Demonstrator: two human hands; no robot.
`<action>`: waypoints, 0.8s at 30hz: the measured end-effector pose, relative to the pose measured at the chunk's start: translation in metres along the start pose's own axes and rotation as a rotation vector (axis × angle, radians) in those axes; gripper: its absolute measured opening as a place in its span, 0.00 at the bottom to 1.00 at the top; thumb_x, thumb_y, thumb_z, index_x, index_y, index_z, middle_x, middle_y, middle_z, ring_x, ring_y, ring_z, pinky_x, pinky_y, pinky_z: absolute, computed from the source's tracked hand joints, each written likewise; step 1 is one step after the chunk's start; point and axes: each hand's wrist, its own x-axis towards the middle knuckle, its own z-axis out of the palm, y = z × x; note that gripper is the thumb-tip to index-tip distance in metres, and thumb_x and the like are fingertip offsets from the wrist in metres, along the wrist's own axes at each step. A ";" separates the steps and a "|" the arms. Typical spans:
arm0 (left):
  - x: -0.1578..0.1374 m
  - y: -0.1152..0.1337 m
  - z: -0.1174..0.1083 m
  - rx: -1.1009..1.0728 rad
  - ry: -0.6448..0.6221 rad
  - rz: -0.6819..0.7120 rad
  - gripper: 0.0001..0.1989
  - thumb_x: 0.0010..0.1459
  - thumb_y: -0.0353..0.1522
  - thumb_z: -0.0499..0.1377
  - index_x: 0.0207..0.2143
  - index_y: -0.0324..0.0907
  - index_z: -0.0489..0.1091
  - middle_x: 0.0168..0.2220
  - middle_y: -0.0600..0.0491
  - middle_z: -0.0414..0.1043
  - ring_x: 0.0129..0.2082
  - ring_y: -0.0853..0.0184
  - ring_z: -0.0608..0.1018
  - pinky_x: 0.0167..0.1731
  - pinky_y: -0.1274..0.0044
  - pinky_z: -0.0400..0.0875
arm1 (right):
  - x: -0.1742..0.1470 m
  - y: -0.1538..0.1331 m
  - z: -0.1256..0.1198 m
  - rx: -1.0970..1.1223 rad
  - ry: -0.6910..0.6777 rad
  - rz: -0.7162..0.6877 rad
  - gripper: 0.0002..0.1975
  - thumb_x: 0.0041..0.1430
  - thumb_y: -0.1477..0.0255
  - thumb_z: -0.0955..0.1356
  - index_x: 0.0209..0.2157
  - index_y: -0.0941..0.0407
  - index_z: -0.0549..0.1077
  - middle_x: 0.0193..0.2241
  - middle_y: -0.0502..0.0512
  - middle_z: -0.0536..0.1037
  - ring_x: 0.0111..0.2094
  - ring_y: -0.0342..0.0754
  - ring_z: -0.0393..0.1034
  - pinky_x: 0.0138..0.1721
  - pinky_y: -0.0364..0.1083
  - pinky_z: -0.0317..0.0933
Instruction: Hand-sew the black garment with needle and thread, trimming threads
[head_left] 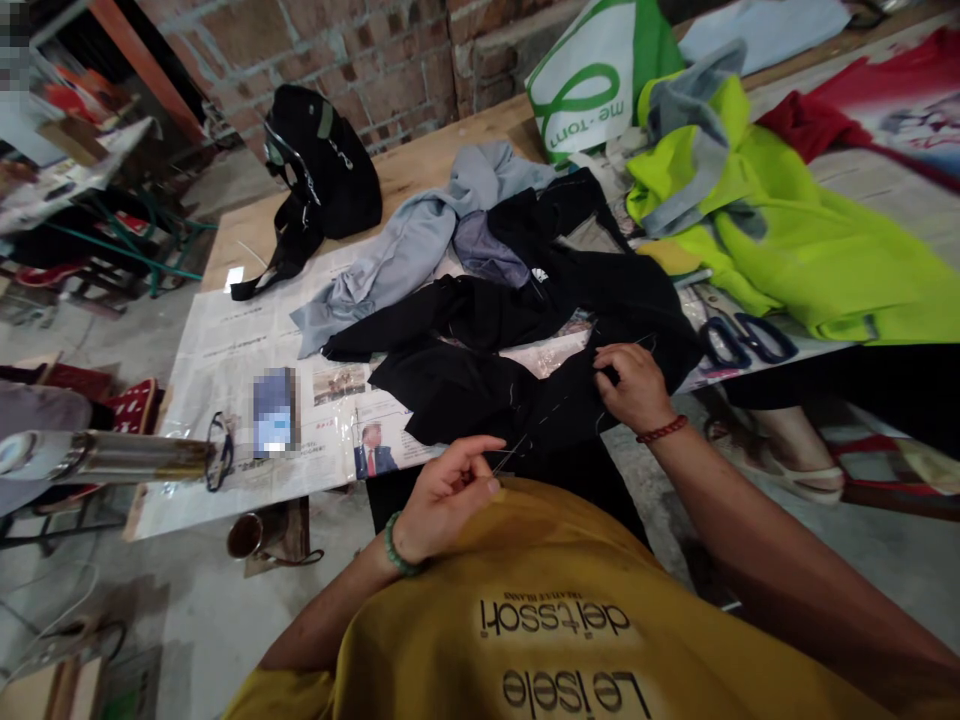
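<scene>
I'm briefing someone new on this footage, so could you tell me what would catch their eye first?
Probably the neon-yellow garment spread at the table's right, beside the blue-handled scissors. At the centre, the black fabric lies over newspaper; the right hand pinches it while the left hand pulls a thread. A black bag sits far left.

black garment (480, 330): matt cloth | table (420, 160): bare wood | flask (112, 457): glossy metal

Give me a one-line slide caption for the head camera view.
Left hand pinches a thread while right hand grips black garment on a newspaper-covered table, blue-handled scissors nearby.
</scene>
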 end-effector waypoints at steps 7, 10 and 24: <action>-0.048 -0.001 -0.024 -0.169 0.175 -0.074 0.15 0.54 0.30 0.59 0.46 0.42 0.67 0.21 0.60 0.58 0.17 0.79 0.61 0.15 0.86 0.55 | 0.001 -0.001 -0.001 -0.026 -0.017 -0.015 0.04 0.48 0.77 0.64 0.28 0.54 0.67 0.34 0.57 0.75 0.41 0.54 0.69 0.45 0.56 0.62; -0.070 0.006 -0.036 -0.243 0.281 -0.031 0.15 0.55 0.29 0.58 0.46 0.42 0.67 0.20 0.60 0.57 0.16 0.79 0.60 0.15 0.86 0.55 | 0.001 -0.001 0.000 -0.021 -0.016 -0.001 0.04 0.48 0.76 0.64 0.28 0.54 0.67 0.34 0.57 0.75 0.41 0.53 0.69 0.45 0.56 0.62; -0.201 -0.138 -0.141 0.310 0.599 -0.921 0.08 0.44 0.32 0.59 0.29 0.40 0.65 0.11 0.64 0.50 0.09 0.75 0.57 0.11 0.83 0.51 | 0.002 -0.004 0.001 -0.090 -0.024 0.022 0.02 0.48 0.75 0.64 0.26 0.54 0.66 0.34 0.59 0.76 0.41 0.52 0.70 0.46 0.52 0.62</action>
